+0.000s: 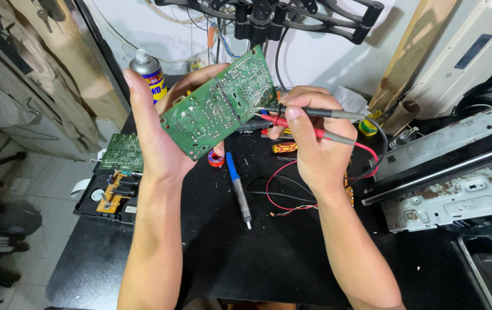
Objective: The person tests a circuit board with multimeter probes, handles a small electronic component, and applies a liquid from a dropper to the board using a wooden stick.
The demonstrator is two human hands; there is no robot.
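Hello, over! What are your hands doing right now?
Left hand gripping green circuit board. Right hand pinching red probe and black probe, tips on the board. Nothing in the way.

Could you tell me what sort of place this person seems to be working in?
Probably an electronics repair bench: the left hand holds a green circuit board, the right hand holds two meter probes, and a soldering iron lies below.

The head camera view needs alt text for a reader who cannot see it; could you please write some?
A person's left hand holds up a green printed circuit board while the right hand presses a red probe and a black probe to it. Below, on a black worktable, lie a blue-handled soldering iron and a grey metal chassis.
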